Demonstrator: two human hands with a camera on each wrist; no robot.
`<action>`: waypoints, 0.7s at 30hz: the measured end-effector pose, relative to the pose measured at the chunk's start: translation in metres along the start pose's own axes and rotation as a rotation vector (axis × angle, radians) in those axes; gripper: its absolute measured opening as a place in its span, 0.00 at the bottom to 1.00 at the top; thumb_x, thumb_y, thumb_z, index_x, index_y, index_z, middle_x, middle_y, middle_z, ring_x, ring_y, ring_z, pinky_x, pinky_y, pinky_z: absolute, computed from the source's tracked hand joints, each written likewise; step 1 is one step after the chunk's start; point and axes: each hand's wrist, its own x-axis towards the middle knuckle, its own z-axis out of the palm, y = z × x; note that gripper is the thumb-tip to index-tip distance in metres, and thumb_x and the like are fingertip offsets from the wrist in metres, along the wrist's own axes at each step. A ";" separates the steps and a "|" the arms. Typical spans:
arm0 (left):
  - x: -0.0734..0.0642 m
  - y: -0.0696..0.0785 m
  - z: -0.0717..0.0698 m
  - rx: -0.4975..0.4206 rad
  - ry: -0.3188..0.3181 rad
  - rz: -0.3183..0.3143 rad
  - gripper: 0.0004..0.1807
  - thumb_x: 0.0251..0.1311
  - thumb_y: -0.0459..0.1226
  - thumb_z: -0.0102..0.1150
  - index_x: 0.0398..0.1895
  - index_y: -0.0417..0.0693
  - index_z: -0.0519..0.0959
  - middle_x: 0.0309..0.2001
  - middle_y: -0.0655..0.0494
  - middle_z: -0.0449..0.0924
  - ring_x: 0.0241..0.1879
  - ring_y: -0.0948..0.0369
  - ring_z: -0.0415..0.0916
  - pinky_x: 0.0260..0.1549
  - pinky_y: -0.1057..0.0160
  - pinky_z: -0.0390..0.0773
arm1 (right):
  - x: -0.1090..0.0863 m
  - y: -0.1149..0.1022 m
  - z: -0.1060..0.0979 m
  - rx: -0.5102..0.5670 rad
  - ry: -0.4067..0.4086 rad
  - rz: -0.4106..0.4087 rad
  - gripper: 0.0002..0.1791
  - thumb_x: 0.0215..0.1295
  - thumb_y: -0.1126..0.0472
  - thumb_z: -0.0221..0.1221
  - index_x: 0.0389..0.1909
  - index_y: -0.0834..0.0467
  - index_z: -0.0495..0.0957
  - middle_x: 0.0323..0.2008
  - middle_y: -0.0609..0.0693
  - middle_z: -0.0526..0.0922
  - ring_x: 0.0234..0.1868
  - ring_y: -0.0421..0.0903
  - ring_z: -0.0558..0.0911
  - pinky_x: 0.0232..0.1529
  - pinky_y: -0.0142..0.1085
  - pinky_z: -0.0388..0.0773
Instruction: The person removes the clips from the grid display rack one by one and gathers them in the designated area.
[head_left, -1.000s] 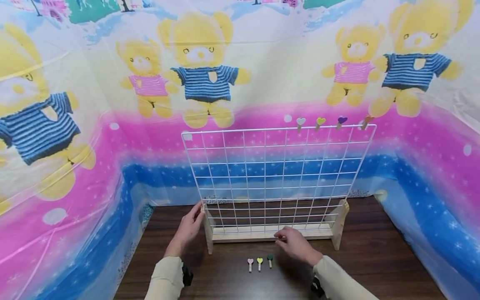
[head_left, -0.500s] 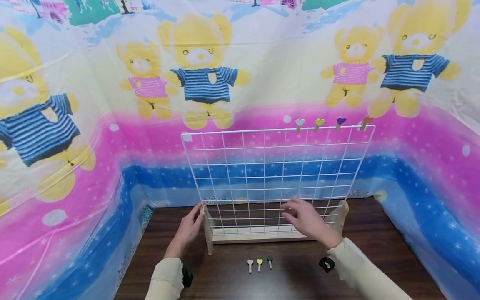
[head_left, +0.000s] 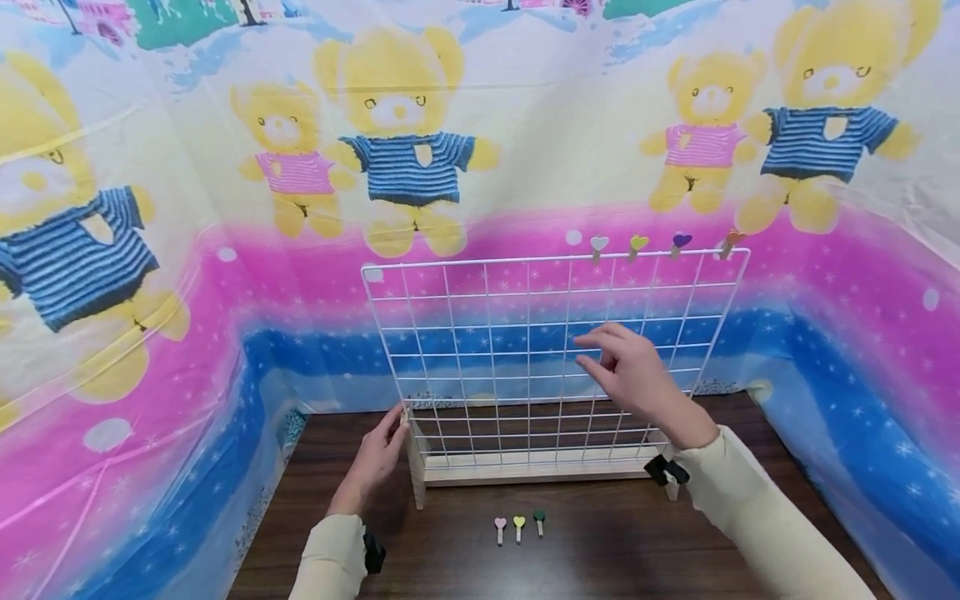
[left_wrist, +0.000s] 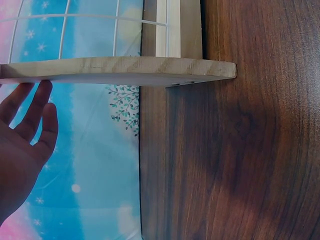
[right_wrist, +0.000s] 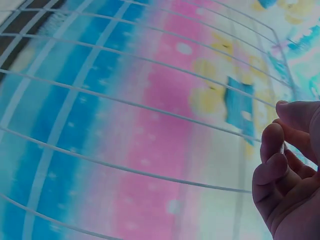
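A white wire grid rack [head_left: 529, 356] stands in a wooden base [head_left: 487, 475]. At its left side, my left hand [head_left: 378, 457] rests its fingertips against the wooden upright [left_wrist: 125, 69]; the left wrist view shows those fingers [left_wrist: 36, 112] extended. My right hand [head_left: 633, 379] is raised in front of the grid's right half, thumb and forefinger brought near each other and the other fingers curled [right_wrist: 272, 172]. I cannot tell whether something small sits between them. Three heart-topped clothespins, pink [head_left: 500, 530], yellow [head_left: 519, 528] and green [head_left: 539, 522], lie on the table before the rack.
Clipped along the grid's top wire, right of centre, are white [head_left: 598, 247], yellow [head_left: 637, 246], purple [head_left: 680, 243] and orange [head_left: 731, 242] heart clothespins. A bear-printed cloth [head_left: 540, 125] hangs behind and around the dark wooden table [head_left: 450, 558].
My right hand has risen from beside the base's front bar to mid-grid height, shifting rightward. The left hand stays at the upright, and the clothespins on the table have not moved.
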 end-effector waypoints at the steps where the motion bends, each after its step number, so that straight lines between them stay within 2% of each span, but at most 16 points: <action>1: 0.000 0.000 0.000 0.002 -0.002 0.002 0.25 0.73 0.41 0.43 0.72 0.53 0.59 0.64 0.39 0.65 0.60 0.45 0.66 0.53 0.43 0.69 | 0.004 -0.002 -0.005 -0.005 0.015 0.000 0.14 0.58 0.65 0.66 0.46 0.60 0.82 0.39 0.50 0.79 0.21 0.33 0.67 0.21 0.31 0.69; 7: 0.000 0.001 -0.001 0.005 -0.005 0.017 0.25 0.73 0.40 0.43 0.72 0.51 0.59 0.62 0.38 0.67 0.59 0.45 0.67 0.52 0.43 0.69 | 0.027 -0.010 -0.031 -0.015 0.126 -0.005 0.15 0.57 0.67 0.66 0.46 0.61 0.82 0.38 0.52 0.79 0.21 0.37 0.69 0.22 0.31 0.71; 13: -0.001 0.001 -0.001 0.010 0.001 0.026 0.25 0.73 0.40 0.43 0.71 0.51 0.60 0.61 0.38 0.68 0.58 0.45 0.68 0.52 0.43 0.70 | 0.049 -0.018 -0.053 -0.020 0.230 -0.024 0.16 0.56 0.67 0.66 0.47 0.63 0.82 0.41 0.54 0.79 0.22 0.37 0.70 0.25 0.26 0.70; 18: -0.001 0.001 0.000 0.016 0.004 0.025 0.25 0.73 0.40 0.44 0.71 0.49 0.60 0.62 0.37 0.68 0.58 0.44 0.68 0.51 0.43 0.70 | 0.063 -0.020 -0.063 -0.024 0.311 -0.040 0.15 0.57 0.68 0.65 0.47 0.64 0.82 0.40 0.56 0.79 0.20 0.38 0.71 0.24 0.24 0.69; 21: 0.000 0.001 0.000 0.014 0.003 0.014 0.25 0.73 0.40 0.44 0.71 0.49 0.59 0.62 0.38 0.67 0.59 0.44 0.67 0.52 0.43 0.69 | 0.069 -0.020 -0.066 -0.032 0.318 -0.027 0.16 0.58 0.68 0.64 0.48 0.64 0.81 0.42 0.56 0.78 0.20 0.39 0.75 0.25 0.23 0.70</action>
